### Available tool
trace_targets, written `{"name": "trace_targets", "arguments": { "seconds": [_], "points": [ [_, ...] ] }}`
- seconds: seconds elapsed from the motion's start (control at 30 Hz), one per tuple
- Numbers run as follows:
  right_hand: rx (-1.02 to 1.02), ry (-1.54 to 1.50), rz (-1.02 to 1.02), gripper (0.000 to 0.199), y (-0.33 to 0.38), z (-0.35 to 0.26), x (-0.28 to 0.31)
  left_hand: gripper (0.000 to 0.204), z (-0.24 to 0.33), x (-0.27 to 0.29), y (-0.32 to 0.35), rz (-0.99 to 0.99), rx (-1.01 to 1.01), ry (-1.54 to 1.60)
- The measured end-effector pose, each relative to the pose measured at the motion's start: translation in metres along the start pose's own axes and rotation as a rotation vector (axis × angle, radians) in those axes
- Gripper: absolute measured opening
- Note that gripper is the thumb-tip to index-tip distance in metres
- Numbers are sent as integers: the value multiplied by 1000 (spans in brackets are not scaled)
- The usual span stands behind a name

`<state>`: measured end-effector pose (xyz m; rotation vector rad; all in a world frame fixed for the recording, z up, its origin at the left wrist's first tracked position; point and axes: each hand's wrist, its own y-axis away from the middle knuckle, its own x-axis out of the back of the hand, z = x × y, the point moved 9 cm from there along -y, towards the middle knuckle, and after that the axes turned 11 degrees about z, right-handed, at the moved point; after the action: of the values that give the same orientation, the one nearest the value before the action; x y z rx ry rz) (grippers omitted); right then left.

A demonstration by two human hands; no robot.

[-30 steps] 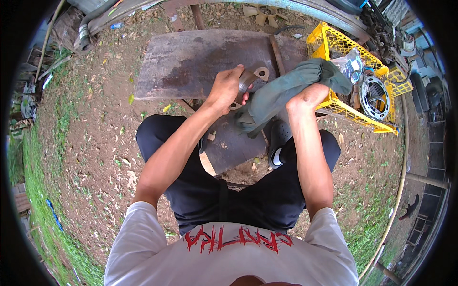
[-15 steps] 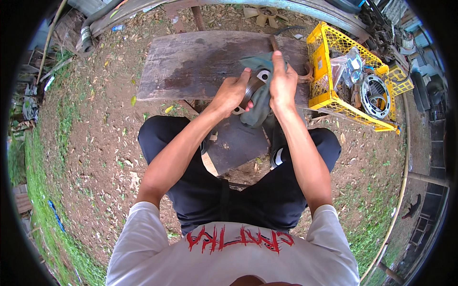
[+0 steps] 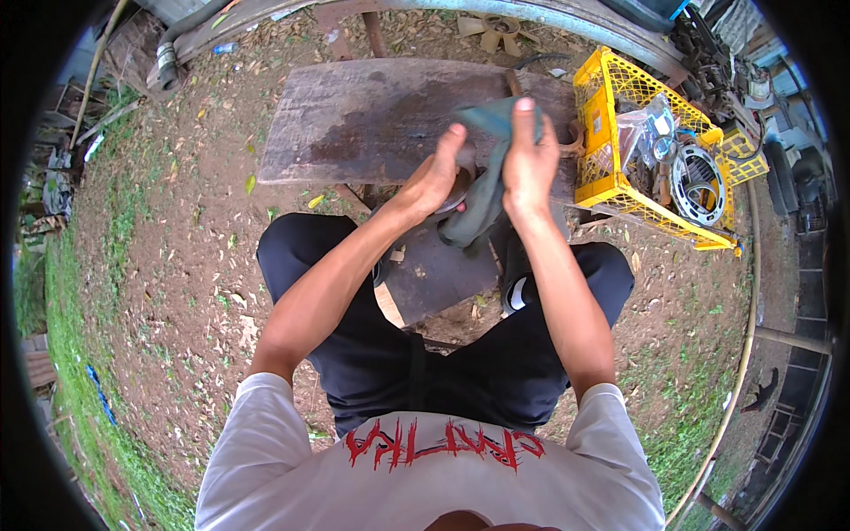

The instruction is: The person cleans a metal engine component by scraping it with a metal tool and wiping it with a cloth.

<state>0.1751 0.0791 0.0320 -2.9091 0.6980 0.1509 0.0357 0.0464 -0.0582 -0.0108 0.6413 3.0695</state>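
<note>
My left hand [image 3: 428, 181] is closed around a round metal part [image 3: 459, 189], whose dark curved edge shows beside the palm. Most of that part is hidden by the hand and by a cloth. Gripped in my right hand [image 3: 531, 166] is the grey-green cloth [image 3: 482, 205], bunched against the metal part's right side. One loose end of it hangs below my hands, and another fold sticks out above. Both hands are over the near edge of a worn wooden bench top [image 3: 328, 119].
At the bench's right end stands a yellow plastic crate [image 3: 595, 124] with bagged parts and a round metal ring [image 3: 699, 183]. A rusty metal piece [image 3: 574, 140] lies beside it. Beyond the bench, a fan blade wheel [image 3: 496, 37] rests on the leaf-strewn ground.
The metal part has turned in my left hand, so its face with the lobed holes no longer shows. My right hand and the cloth have shifted slightly right.
</note>
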Motion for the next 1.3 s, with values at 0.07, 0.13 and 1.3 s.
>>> {"name": "trace_targets", "arguments": {
  "seconds": [0.07,0.13,1.3],
  "points": [
    [-94,-48,112,57,-30,14,24,99,17,-5,5,-44,5,155],
    [-225,-276,72,49,-41,9,29,102,26,-3,7,-53,-14,246],
    [450,140,-249,37,38,-34,-12,114,59,15,7,51,41,910]
  ]
}}
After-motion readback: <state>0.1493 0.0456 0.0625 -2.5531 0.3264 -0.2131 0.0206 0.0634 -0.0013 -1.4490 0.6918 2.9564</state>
